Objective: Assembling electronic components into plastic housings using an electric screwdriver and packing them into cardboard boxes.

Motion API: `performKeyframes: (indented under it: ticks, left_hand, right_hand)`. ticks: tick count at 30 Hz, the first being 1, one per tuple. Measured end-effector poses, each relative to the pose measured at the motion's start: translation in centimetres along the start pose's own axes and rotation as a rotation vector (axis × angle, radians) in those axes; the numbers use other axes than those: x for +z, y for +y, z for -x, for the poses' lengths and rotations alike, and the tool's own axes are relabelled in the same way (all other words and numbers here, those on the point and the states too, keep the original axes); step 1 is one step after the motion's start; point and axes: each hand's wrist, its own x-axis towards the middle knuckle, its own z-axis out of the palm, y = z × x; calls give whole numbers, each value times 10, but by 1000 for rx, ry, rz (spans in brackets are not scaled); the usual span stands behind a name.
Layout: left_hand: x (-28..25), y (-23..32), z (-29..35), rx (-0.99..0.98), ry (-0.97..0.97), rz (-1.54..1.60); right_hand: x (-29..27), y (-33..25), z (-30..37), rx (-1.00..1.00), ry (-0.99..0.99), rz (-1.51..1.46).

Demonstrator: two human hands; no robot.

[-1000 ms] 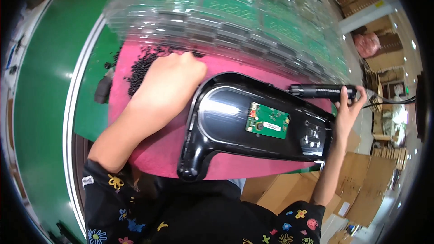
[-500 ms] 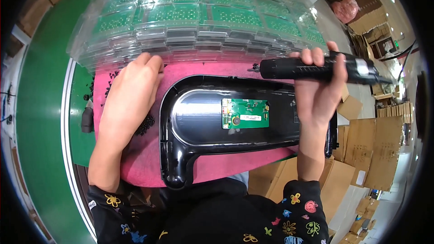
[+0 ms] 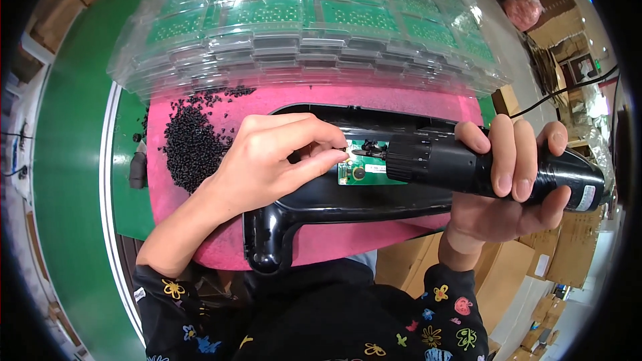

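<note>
My right hand [image 3: 508,174] is wrapped round a black electric screwdriver [image 3: 431,160], held almost level with its bit pointing left. My left hand [image 3: 264,157] is closed in a pinch at the bit's tip. Between the thumb and forefinger shows a tiny dark piece, which looks like a small black screw [image 3: 345,150]. Under the bit lies a green circuit board [image 3: 371,178], partly hidden by my fingers and the driver. The board sits inside a long glossy black plastic housing [image 3: 334,208] with a short arm toward me at its left end.
A heap of small black screws [image 3: 190,144] lies on the pink mat [image 3: 214,244] left of the housing. Stacked clear plastic trays [image 3: 301,53] with green boards stand along the far side. Cardboard boxes [image 3: 408,261] are at the lower right.
My left hand has moved right from the screw heap to the board and now pinches at the bit. My right hand has brought the screwdriver down over the housing.
</note>
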Motion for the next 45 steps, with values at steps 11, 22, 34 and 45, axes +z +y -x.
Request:
performKeyframes:
  ticks: [11, 22, 34, 45]
  left_hand:
    - [4, 2, 0, 86, -109, 6]
    - [8, -5, 2, -79, -234, -142]
    - [15, 0, -2, 134, -326, -403]
    - [20, 0, 1, -46, -446, -323]
  right_hand:
    - [5, 1, 9, 4, -8, 78]
    - [-22, -20, 5, 21, 10, 527]
    - [-44, -7, 9, 88, 223, 511]
    - [-52, 2, 2, 221, 92, 668]
